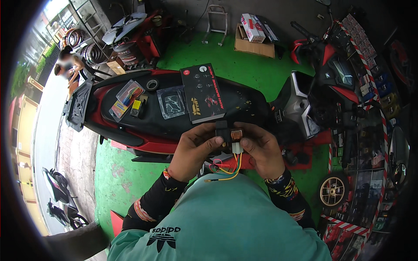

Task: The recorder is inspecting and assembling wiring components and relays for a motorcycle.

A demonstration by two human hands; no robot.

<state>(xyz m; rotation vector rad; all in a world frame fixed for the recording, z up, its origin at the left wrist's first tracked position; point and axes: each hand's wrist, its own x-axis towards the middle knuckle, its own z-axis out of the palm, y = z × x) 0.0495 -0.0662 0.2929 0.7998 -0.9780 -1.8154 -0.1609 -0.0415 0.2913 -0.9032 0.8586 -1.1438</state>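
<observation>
Side by side in front of my chest, I hold two small relays over the near edge of a motorcycle seat (244, 98). My left hand (189, 152) is closed with thumb and fingers on a black square relay (221, 129). The fingers of my right hand (262, 152) pinch a relay with a clear, copper-coloured body (236, 134). Below it, near my right thumb, sits a white plug connector (237, 148). Yellow, green and red wires (237, 164) hang from the plug, one ending in a bare-looking terminal. My fingers hide the backs of both relays.
On the seat lie a black box (202, 93), a clear plastic bag (172, 104), a tape roll (152, 85), a clear case of coloured pieces (129, 92) and a small black-and-yellow part (138, 108). A cardboard box (254, 47) stands behind. A wheel (333, 191) is at right.
</observation>
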